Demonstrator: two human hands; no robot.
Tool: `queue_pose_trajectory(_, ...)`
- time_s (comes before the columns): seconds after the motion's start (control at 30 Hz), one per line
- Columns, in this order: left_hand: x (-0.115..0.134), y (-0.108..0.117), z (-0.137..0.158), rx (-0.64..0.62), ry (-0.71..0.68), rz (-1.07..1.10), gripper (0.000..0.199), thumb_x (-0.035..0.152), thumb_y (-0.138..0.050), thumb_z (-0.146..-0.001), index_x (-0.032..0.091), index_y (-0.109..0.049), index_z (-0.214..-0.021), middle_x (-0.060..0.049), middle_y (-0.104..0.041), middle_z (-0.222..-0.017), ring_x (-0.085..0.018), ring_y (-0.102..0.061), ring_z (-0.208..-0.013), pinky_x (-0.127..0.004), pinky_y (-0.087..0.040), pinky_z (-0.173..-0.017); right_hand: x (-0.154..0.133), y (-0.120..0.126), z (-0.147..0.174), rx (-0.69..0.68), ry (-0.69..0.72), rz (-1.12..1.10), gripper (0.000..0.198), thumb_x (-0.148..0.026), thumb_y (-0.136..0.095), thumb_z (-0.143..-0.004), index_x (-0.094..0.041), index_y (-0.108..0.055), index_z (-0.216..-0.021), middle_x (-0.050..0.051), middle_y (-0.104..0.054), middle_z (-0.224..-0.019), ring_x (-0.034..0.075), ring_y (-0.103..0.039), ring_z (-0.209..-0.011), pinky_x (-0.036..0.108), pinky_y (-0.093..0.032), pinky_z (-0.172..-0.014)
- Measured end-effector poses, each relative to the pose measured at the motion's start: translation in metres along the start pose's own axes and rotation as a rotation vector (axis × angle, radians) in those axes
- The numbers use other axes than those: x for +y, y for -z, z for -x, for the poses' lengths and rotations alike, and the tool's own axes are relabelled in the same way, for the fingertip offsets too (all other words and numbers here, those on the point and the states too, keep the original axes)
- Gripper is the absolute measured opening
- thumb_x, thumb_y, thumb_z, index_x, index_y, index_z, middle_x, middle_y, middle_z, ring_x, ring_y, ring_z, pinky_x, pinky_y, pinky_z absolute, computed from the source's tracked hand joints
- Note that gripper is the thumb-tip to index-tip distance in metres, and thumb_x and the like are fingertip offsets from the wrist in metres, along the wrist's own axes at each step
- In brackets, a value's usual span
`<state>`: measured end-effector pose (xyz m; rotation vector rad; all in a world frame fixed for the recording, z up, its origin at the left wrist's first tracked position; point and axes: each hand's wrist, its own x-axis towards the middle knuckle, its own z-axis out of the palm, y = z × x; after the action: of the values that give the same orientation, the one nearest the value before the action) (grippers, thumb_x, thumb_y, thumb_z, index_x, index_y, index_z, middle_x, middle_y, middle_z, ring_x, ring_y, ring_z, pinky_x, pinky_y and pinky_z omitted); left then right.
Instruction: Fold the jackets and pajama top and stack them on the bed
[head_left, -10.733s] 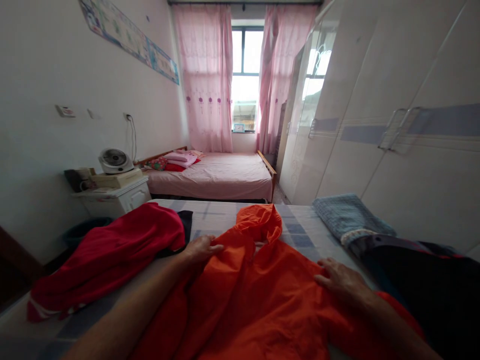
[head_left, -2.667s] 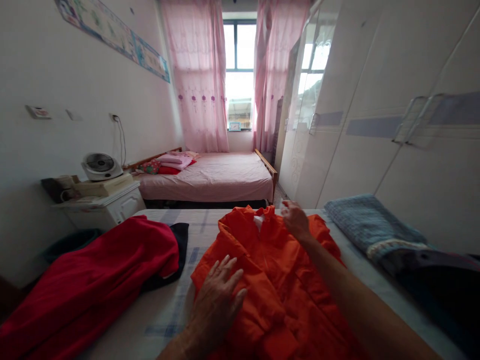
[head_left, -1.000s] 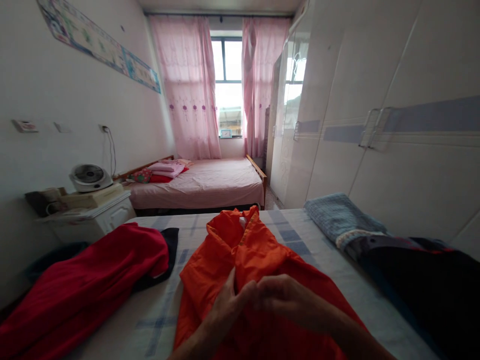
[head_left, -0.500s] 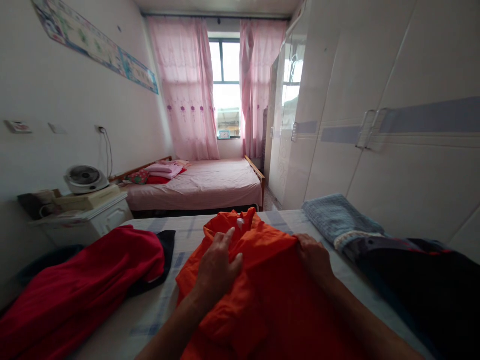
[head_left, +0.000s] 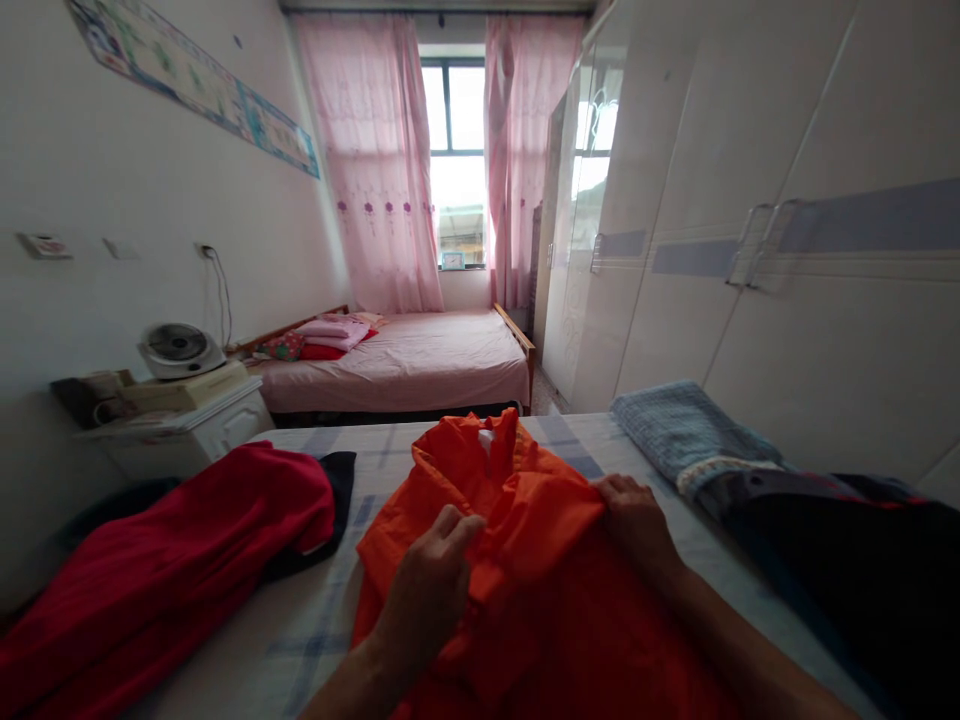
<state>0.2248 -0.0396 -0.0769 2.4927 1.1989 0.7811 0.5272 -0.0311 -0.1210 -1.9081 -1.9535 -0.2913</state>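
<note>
An orange jacket point(head_left: 525, 600) with a stand-up collar lies spread on the near bed, its collar end pointing away from me. My left hand point(head_left: 431, 570) is closed in a pinch on the front of the jacket, just below the collar opening. Over the jacket's right shoulder edge, my right hand point(head_left: 637, 520) has its fingers bent together and gripping the cloth; its fingertips are partly hidden. A small white label point(head_left: 486, 440) shows inside the collar.
Red clothing point(head_left: 225, 540) over a dark piece lies left of the jacket. To the right are a folded blue-grey cloth point(head_left: 690, 430) and black clothing point(head_left: 840, 570). A white wardrobe point(head_left: 810, 340) borders the right; a small fan point(head_left: 180, 350) stands on a cabinet at left.
My left hand has moved back toward me from near the collar, and its spread fingers have closed on the jacket front. My right hand stays at the shoulder. The view has shifted slightly.
</note>
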Motion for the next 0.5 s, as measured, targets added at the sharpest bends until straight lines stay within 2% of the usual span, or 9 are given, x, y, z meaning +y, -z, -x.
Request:
queue_pose_trajectory(0.1, 0.003, 0.008, 0.011, -0.113, 0.038, 0.031, 0.037, 0.003, -0.036, -0.075, 0.022, -0.063, -0.092, -0.002, -0.059, -0.084, -0.014, -0.058, -0.071, -0.025, -0.044, -0.066, 0.01, 0.004, -0.002, -0.138, 0.058, -0.115, 0.031, -0.01, -0.042, -0.077, -0.024, -0.065, -0.09, 0.004, -0.065, -0.1, 0.02, -0.055, -0.1, 0.032, -0.035, -0.083)
queue_pose_trajectory(0.13, 0.002, 0.007, 0.013, -0.105, 0.086, 0.051, 0.032, 0.007, -0.037, -0.079, 0.021, -0.062, -0.092, -0.002, -0.06, -0.086, -0.014, -0.058, -0.073, -0.026, -0.044, -0.068, 0.011, 0.006, -0.006, -0.14, 0.026, -0.146, 0.035, -0.007, -0.041, -0.075, -0.025, -0.065, -0.092, 0.004, -0.065, -0.101, 0.019, -0.055, -0.101, 0.032, -0.036, -0.082)
queue_pose_trajectory(0.23, -0.002, -0.004, 0.011, -0.062, 0.23, 0.103, 0.026, 0.03, -0.042, -0.087, 0.017, -0.061, -0.101, -0.006, -0.06, -0.095, -0.019, -0.058, -0.085, -0.031, -0.042, -0.079, 0.005, 0.013, -0.03, -0.036, -0.048, -0.147, 0.044, -0.004, -0.036, -0.075, -0.022, -0.063, -0.105, 0.006, -0.063, -0.109, 0.018, -0.054, -0.103, 0.031, -0.037, -0.086)
queue_pose_trajectory(0.33, -0.003, -0.019, 0.0, -0.152, 0.284, 0.145, 0.034, 0.047, -0.049, -0.083, 0.017, -0.063, -0.09, -0.005, -0.059, -0.088, -0.019, -0.057, -0.082, -0.031, -0.041, -0.076, -0.016, 0.01, -0.065, -0.038, 0.103, -0.059, 0.048, -0.006, -0.035, -0.082, -0.024, -0.057, -0.12, 0.009, -0.056, -0.123, 0.021, -0.049, -0.111, 0.035, -0.035, -0.092)
queue_pose_trajectory(0.43, 0.002, -0.028, -0.01, -0.178, 0.308, 0.195, 0.024, 0.04, -0.054, -0.078, 0.017, -0.056, -0.069, 0.0, -0.054, -0.077, -0.015, -0.052, -0.073, -0.027, -0.039, -0.069, -0.037, -0.006, -0.095, -0.121, 0.256, -0.034, 0.052, -0.007, -0.037, -0.084, -0.034, -0.054, -0.124, 0.003, -0.045, -0.136, 0.02, -0.041, -0.122, 0.037, -0.033, -0.096)
queue_pose_trajectory(0.5, 0.008, -0.028, -0.011, -0.162, 0.319, 0.281, 0.017, 0.033, -0.055, -0.076, 0.018, -0.051, -0.067, 0.002, -0.051, -0.072, -0.013, -0.049, -0.07, -0.025, -0.038, -0.067, -0.046, -0.019, -0.109, -0.16, 0.311, -0.04, 0.046, -0.01, -0.041, -0.084, -0.036, -0.059, -0.116, -0.001, -0.042, -0.14, 0.021, -0.037, -0.126, 0.039, -0.031, -0.098)
